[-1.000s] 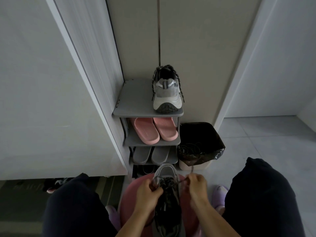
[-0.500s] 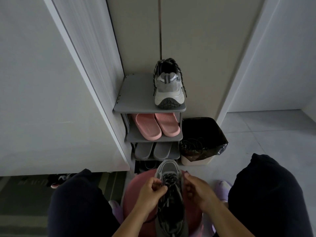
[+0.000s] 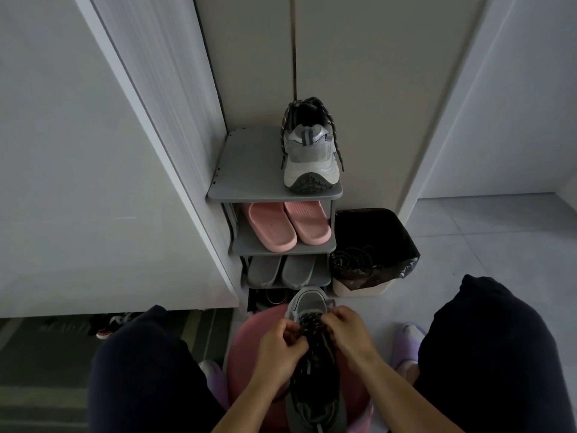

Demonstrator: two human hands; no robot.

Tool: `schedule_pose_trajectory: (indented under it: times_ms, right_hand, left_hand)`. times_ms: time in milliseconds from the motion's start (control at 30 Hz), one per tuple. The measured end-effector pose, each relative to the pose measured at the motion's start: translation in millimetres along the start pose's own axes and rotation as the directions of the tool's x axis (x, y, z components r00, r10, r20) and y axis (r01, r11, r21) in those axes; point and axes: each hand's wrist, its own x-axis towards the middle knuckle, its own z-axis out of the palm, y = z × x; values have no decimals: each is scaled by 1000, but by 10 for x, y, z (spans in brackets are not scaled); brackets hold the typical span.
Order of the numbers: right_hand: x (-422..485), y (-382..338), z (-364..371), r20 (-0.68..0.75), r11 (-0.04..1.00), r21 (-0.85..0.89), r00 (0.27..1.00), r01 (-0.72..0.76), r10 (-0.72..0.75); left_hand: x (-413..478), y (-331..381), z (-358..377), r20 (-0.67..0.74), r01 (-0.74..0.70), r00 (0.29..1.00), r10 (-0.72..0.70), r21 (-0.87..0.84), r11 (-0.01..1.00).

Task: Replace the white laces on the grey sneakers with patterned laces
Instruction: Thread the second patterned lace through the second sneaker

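Head view: sneaker (image 3: 307,303) at 6 o'clock on stool (image 3: 249,348), toe away. Left hand (image 3: 278,351) and right hand (image 3: 346,332) each pinch lace (image 3: 312,326) near toe eyelets. Step: likely tightening crossings. Next: even pull, work heelward.

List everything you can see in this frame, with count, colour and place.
shoe rack: one, grey, centre of view
shelf sneaker: one, grey with patterned laces, top shelf, heel towards camera
pink slippers: two, second shelf
grey slippers: two, third shelf
bin: one, pale with black liner, right of rack
dark cords: a tangle, inside the bin
stool: one, pink, below the rack
held sneaker: one, grey, on the stool
patterned lace: dark speckled, threaded on it
purple slippers: two, either side of the stool
left hand: fingers pinch the lace
right hand: fingers pinch the lace
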Motion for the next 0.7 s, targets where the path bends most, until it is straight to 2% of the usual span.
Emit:
schedule_pose_trajectory:
  times_ms: [167, 267, 333, 433, 500, 567, 633, 700]
  right_hand:
    - [-39, 94, -23, -73, 949, 314, 996, -28, 53]
    - [-60, 98, -24, -101, 932, 361, 992, -32, 73]
    - [-62, 85, -55, -71, 928, 371, 996, -31, 61]
    - [-40, 87, -150, -40, 943, 333, 999, -19, 34]
    - [-29, 136, -201, -35, 940, 339, 998, -37, 52]
    - [-32, 174, -216, -14, 928, 364, 995, -83, 94]
    - [-29, 189, -209, 17, 928, 356, 994, -109, 110]
    - [-24, 192, -206, 25, 948, 302, 995, -101, 98]
  left_hand:
    - [-16, 27, 13, -76, 21, 997, -25, -47, 999]
    - [-34, 42, 17, -110, 29, 993, -34, -46, 999]
    - [-38, 51, 11, -130, 38, 991, -43, -44, 998]
    - [-70, 41, -17, -63, 59, 996, -59, 3, 998]
    - [-143, 58, -61, 72, 79, 993, -92, 173, 982]
    - [-224, 103, -87, 183, 18, 976, -119, 476, 879]
    - [-301, 169, -101, 186, -59, 979, -89, 669, 741]
    - [-319, 230, -131, 152, -84, 988, -37, 712, 697]
